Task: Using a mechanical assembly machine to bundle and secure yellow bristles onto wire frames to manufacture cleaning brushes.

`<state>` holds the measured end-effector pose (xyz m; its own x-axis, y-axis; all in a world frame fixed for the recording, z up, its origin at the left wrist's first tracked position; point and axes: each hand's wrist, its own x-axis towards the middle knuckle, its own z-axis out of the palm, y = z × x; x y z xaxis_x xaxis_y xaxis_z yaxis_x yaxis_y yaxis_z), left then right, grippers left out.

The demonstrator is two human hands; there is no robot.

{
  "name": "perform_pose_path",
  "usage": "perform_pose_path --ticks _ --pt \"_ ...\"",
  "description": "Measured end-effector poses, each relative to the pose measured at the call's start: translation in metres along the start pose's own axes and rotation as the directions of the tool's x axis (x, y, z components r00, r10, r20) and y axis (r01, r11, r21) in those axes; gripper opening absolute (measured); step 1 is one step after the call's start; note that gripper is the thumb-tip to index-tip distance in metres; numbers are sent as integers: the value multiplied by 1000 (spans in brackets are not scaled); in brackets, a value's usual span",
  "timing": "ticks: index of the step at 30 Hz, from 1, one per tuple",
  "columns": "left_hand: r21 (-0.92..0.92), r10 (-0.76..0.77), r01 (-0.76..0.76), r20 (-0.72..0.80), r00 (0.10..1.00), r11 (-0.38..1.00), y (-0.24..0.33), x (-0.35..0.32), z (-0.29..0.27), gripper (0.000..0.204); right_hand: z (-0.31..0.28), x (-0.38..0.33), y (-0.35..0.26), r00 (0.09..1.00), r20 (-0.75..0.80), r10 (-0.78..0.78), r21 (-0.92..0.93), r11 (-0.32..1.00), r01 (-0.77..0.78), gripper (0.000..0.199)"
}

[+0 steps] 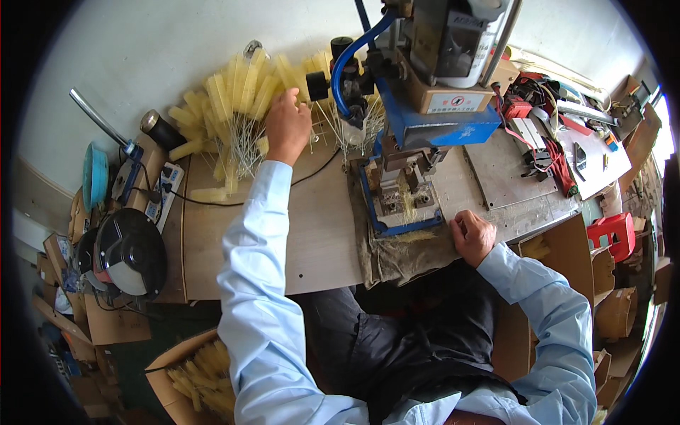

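Note:
My left hand (289, 129) reaches to the back of the table, into a pile of yellow bristle brushes (234, 88) with thin wire stems. Its fingers are bent and closed at the pile; their tips, and whatever they hold, are hidden. On the front edge of the table rests my right hand (473, 236), curled into a loose fist with nothing visible in it. Just left of that fist stands a blue bench press (445, 127). Bits of yellow bristle lie on its metal fixture (407, 198) and around the base.
A grey cloth (404, 263) lies under the press. At the left are a black round machine (127, 253), a power strip (164, 188) and a dark flask (161, 129). Tools and a red pouch (561, 166) crowd the right. Below left, a cardboard box (170, 393) holds more brushes.

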<state>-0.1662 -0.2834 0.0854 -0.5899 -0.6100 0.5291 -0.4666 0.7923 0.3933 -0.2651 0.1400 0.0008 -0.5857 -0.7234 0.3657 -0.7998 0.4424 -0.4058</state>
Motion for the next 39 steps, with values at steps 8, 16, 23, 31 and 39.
perform_pose_path --ticks 8,16,23,31,39 --pt "-584 -257 466 408 876 664 -5 -1 44 75 5 -1 -3 999 10 -33 -4 999 33 14" --pt "-686 -458 568 366 810 455 -20 7 157 84 11 3 -20 999 18 -40 -12 999 40 13" --pt "-596 -406 465 242 881 654 13 8 159 96 5 2 -11 999 29 28 -35 999 -27 13" --pt "-119 -306 301 -23 952 946 56 -13 176 137 3 -1 1 1000 12 -14 -53 998 15 13" --pt "-199 -184 194 70 980 961 8 34 257 124 3 1 -1 1000 0 -18 -6 1000 18 13"
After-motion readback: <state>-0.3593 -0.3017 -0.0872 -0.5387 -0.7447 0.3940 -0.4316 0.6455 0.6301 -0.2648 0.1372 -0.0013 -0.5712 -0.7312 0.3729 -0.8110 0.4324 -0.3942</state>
